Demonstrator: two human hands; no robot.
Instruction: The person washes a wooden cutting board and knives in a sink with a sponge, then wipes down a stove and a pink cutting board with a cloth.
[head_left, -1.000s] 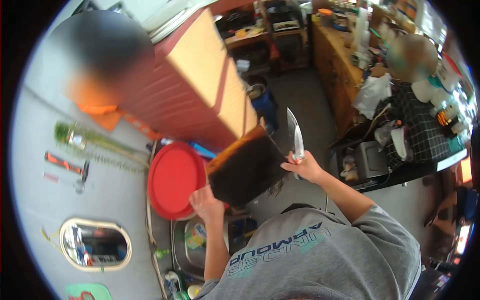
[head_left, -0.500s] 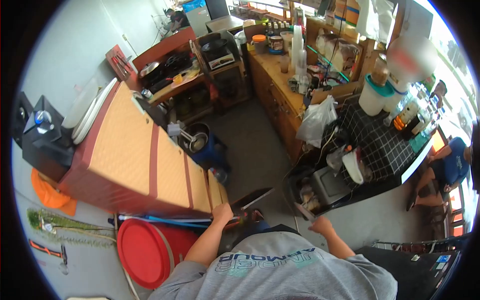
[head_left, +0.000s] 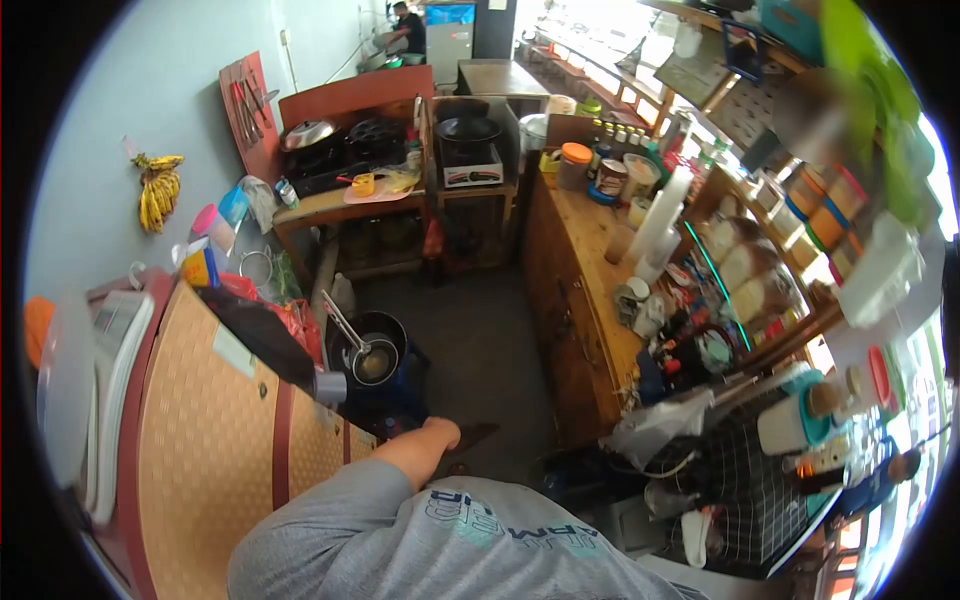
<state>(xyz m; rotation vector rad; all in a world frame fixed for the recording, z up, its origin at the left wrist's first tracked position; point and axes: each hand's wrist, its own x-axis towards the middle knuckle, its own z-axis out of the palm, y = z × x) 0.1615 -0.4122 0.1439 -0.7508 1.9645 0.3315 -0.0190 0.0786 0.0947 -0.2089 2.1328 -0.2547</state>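
Observation:
My left hand (head_left: 440, 432) is closed around what appears to be a wide, dark-bladed knife (head_left: 478, 434). Its blade points right, low over the grey floor (head_left: 465, 340). Just left of this hand stands the woven-pattern cabinet (head_left: 210, 430). Beyond the hand is a dark blue bin (head_left: 395, 390), with a round metal strainer (head_left: 373, 362) and tongs (head_left: 342, 318) at its top. My right hand is out of view, behind my body or beyond the lower edge.
A wooden counter (head_left: 560, 240) with jars and cups runs along the right. Ahead are a stove (head_left: 470, 165) and a pan (head_left: 468, 130). A black grid-patterned cloth (head_left: 765, 480) lies lower right. One person (head_left: 405, 35) is at the back, another (head_left: 880, 480) at far right.
My view has swung up and left, and my body has moved forward past the cabinet. The left hand still grips its blade. The right hand, which held a knife, has left the view.

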